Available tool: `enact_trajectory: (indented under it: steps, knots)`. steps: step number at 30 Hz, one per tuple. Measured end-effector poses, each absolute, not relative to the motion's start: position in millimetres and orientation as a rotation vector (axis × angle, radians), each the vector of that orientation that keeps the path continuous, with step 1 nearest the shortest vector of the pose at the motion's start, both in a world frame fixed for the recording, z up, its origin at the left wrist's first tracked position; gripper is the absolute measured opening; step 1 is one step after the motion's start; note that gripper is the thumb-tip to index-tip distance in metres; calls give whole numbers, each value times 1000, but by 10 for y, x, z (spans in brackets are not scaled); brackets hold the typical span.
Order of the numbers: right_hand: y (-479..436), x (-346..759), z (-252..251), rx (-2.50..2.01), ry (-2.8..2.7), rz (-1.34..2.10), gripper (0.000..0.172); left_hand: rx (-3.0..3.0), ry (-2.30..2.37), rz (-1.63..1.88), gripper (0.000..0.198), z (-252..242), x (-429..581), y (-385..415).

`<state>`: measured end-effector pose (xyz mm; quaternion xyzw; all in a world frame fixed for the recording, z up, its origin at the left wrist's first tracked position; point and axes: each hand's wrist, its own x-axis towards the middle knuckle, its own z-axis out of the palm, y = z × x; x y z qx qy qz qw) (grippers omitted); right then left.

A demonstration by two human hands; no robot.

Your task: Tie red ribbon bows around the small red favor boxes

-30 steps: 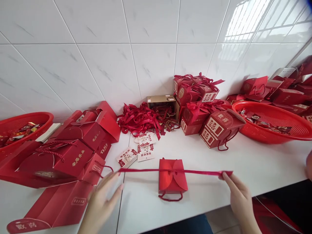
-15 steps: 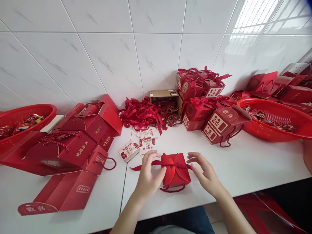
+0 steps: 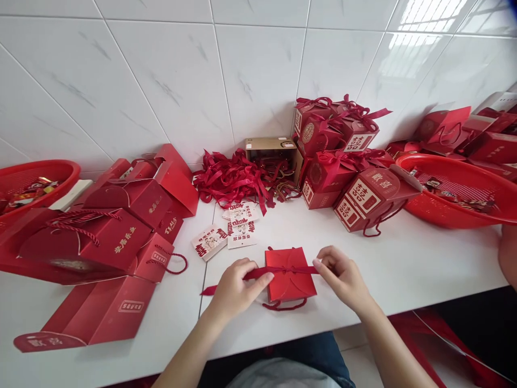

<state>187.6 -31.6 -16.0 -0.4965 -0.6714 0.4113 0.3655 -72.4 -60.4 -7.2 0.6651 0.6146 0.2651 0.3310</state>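
A small red box [image 3: 290,285] with overlapping top flaps stands on the white table, its twisted cord handle at the near side. Across its top runs a dark red ribbon [image 3: 297,270], knotted at the middle. On the left, my left hand [image 3: 238,283] pinches the ribbon between thumb and fingers, and a loose tail lies beyond it. My right hand [image 3: 341,275] grips the ribbon's short right end between thumb and forefinger. The ribbon is stretched between both hands.
Unfilled red boxes [image 3: 125,242] lie at left; finished ribboned boxes [image 3: 337,134] are stacked behind. Also there: a ribbon pile [image 3: 230,178], cards [image 3: 210,241], a carton [image 3: 270,144], red baskets [image 3: 456,210] with sweets. A person's arm [image 3: 508,253] shows at the right edge.
Both hands have closed on the ribbon, which is now straighter across the box top. The view has shifted slightly downward on the scene.
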Motion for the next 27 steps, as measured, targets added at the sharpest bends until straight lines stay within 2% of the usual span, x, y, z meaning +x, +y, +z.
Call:
enact_trajectory:
  steps: [2, 6, 10, 12, 14, 18, 22, 27]
  knots:
    - [-322, 1989, -105, -1192, -1803, 980, 19, 1762, 1654, 709, 44, -107, -830, -580]
    - [-371, 2058, -36, -1197, -2050, 708, 24, 1715, 1619, 574, 31, -119, -1057, -447]
    - [-373, 1924, -47, -1240, -1913, 346, 19, 1625, 1209, 176, 21, 39, -1159, -274]
    - [-364, 1837, -36, -1192, -1820, 283, 19, 1541, 955, 116, 19, 148, -1091, -259]
    - [-372, 1756, 1, -1126, -1771, 325, 18, 1459, 913, 292, 23, 238, -934, -318]
    - [-436, 1615, 88, -954, -1766, 589, 13, 1647, 1225, 791, 26, 294, -523, -544]
    - [-483, 1494, 89, -925, -1776, 849, 13, 2166, 1386, 907, 31, 199, -280, -691]
    - [-491, 1416, 81, -1088, -1714, 1096, 11, 2326, 1264, 1020, 42, 63, -292, -710]
